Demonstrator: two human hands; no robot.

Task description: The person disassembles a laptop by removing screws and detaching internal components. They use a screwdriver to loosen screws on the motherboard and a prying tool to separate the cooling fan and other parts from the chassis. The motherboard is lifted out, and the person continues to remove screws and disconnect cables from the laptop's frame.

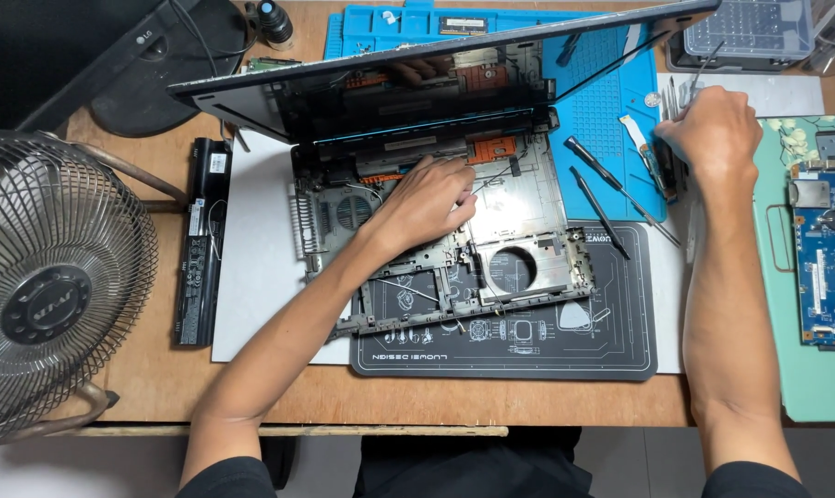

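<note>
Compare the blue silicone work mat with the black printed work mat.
The blue silicone work mat lies at the desk's far side, ridged and compartmented; the black printed work mat lies nearer, flat with white diagrams. The black mat bears the opened laptop base; the blue one bears tools. Both are rectangular.

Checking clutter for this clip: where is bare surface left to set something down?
Free: white sheet between black battery and opened laptop base; wood strip along the near table edge. Crowded: blue mat with tools by the right hand; left hand on the base.
</note>
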